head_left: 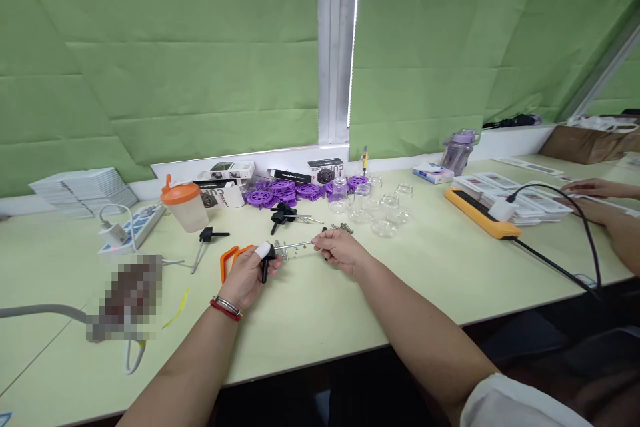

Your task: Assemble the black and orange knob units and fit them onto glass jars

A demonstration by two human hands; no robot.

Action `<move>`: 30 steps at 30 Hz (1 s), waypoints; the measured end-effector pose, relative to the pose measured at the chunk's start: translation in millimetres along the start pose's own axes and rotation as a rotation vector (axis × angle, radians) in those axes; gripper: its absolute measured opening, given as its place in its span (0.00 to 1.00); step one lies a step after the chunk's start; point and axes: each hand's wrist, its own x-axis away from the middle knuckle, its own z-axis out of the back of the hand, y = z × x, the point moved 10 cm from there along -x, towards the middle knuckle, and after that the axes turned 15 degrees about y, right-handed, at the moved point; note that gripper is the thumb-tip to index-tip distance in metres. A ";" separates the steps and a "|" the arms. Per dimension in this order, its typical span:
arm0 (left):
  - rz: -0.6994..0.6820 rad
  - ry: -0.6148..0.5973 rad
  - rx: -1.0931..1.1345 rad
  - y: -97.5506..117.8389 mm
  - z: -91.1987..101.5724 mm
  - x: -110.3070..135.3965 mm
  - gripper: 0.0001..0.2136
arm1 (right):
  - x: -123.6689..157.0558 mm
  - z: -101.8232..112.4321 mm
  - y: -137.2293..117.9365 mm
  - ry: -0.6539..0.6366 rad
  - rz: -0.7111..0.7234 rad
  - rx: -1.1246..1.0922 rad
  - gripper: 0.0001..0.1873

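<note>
Head view: where are the person's two hands, and is either one free?

Neither is free. Above a pale table (pixel 425 280), the left hand (pixel 246 275) has its fingers wrapped round a black piece (pixel 268 259). The right hand (pixel 343 250) pinches the tip of a thin silver rod (pixel 297 245) between thumb and fingertips.

How does the rod lie?

Set a clock on the left hand, with twelve pointing away from the person. The rod's long axis runs out towards three o'clock, nearly level across the view. It bridges the gap between the hands: black piece at its left end, pinched tip at its right.

Which hand is nearer the place where rod and piece meet?

The left; it is right there. The rod appears to line up with the piece, and that looks like the relation that counts. Whether it sits in a hole cannot be told, since fingers cover the spot.

What lies around them?

Loose screws (pixel 285 252) are between the hands, near the rod. From the right hand, springs (pixel 343 227) lie at twelve o'clock and clear cups (pixel 384 227) between one and two. From the left hand, other black parts (pixel 283 212) are at one o'clock, and an orange handle (pixel 227 265) is just beside it, at ten.
</note>
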 end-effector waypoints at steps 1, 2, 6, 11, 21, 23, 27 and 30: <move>0.002 0.000 -0.006 -0.2 -0.2 0.0 0.11 | 0.0 0.6 0.2 0.006 0.000 0.010 0.07; 0.008 0.002 -0.013 -0.9 -0.2 -0.1 0.10 | 0.0 1.2 0.5 0.014 0.000 0.023 0.07; 0.047 0.006 -0.032 -5.7 0.1 -0.1 0.09 | -0.6 3.6 1.3 0.049 0.006 0.068 0.05; 0.100 -0.049 -0.030 -13.5 -3.9 2.4 0.08 | 0.0 5.3 0.5 0.067 0.009 0.059 0.05; 0.103 -0.120 -0.356 -21.7 -1.9 9.5 0.20 | 4.3 10.8 9.2 0.062 -0.054 0.080 0.05; 0.080 -0.145 -0.422 -21.8 -3.1 12.2 0.20 | 5.0 14.2 12.9 0.072 -0.061 0.090 0.06; -0.023 -0.149 -0.512 -18.3 -1.7 10.5 0.15 | 7.8 19.4 19.2 0.076 -0.060 0.114 0.08; -0.104 -0.124 -0.565 -16.6 4.3 3.7 0.14 | 10.3 19.6 21.5 0.065 -0.035 0.124 0.08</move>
